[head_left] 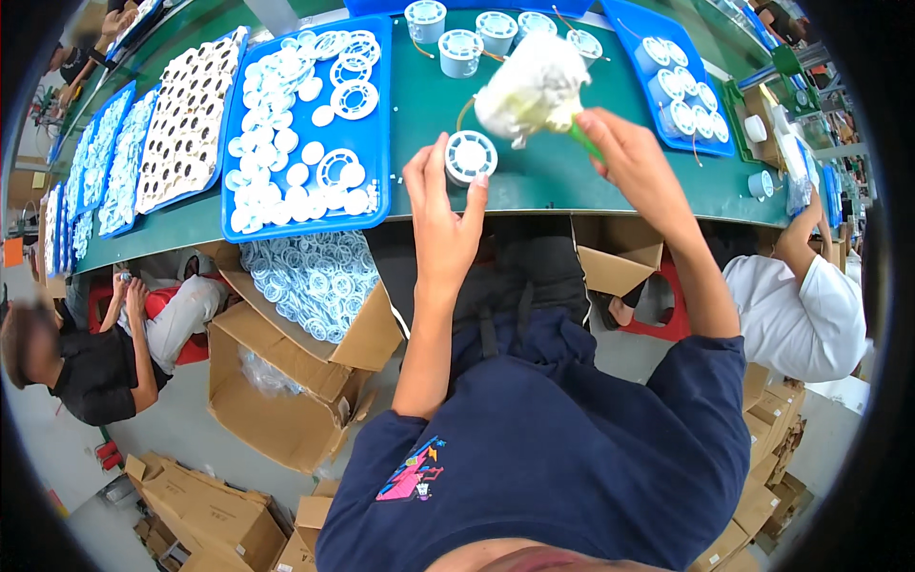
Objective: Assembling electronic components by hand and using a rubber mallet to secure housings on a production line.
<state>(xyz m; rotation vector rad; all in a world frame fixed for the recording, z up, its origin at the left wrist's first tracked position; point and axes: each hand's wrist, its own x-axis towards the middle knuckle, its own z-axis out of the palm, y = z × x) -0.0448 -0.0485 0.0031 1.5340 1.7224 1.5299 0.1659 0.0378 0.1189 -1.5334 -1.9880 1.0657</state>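
Note:
My right hand [629, 157] is closed round the green handle of a mallet [534, 88]. The mallet's head is wrapped in crumpled white material and is raised over the green bench. Below and left of it, my left hand [443, 212] steadies a small pale-blue cylindrical housing [471, 157] near the bench's front edge, thumb on one side and fingers on the other. A slotted white ring with a round centre tops this housing, and a thin wire shows behind it. Several similar housings [460, 53] with wires stand farther back.
On the left, a blue tray [381, 143] holds white discs and slotted rings. Beyond it stands a tray of cream parts with dark holes [191, 114]. Another blue tray [658, 138] at right carries capped housings. Under the bench, a cardboard box [367, 334] holds pale-blue rings. People sit at both sides.

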